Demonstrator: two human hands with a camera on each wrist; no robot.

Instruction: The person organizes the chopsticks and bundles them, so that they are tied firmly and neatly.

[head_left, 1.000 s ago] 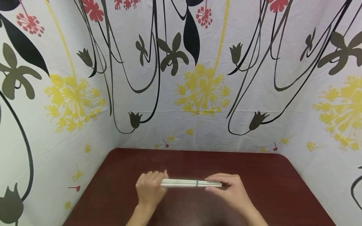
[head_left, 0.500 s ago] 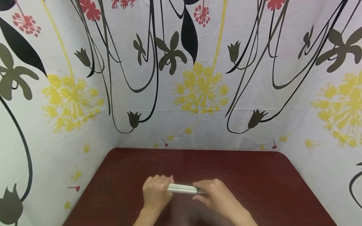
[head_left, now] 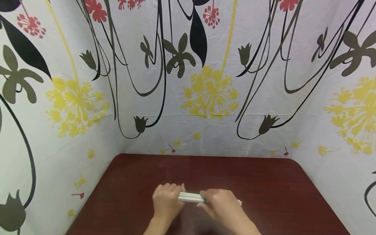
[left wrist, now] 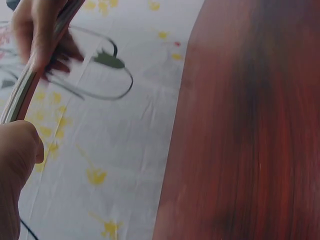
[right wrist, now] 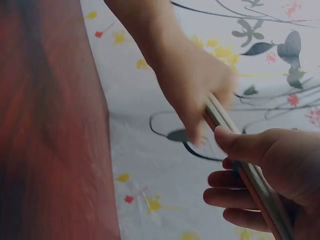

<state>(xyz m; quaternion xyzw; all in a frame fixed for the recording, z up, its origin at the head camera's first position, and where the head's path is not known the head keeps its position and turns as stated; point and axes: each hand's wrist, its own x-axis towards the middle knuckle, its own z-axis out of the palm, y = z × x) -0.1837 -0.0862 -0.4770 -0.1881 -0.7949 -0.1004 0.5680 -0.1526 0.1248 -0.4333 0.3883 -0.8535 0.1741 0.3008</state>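
A bundle of pale chopsticks (head_left: 191,197) is held above the table, nearly level in the head view. My left hand (head_left: 167,201) grips its left end in a curled fist. My right hand (head_left: 221,204) pinches the bundle (right wrist: 256,182) between thumb and fingers, close to the left hand. The thin far ends stick out past the right hand in the head view. A bit of the blue band (right wrist: 237,167) shows under the right fingers in the right wrist view. The left wrist view shows the left hand (left wrist: 16,160) below the bundle (left wrist: 24,95).
Below the hands lies a dark red-brown table (head_left: 141,169) with rounded far corners. White cloth (head_left: 164,104) printed with yellow, red, grey and black flowers hangs behind it and on both sides.
My right hand has slid left along the chopsticks, covering the blue band in the head view. Both hands have come closer together and slightly lower; the left hand has shifted right, still gripping.
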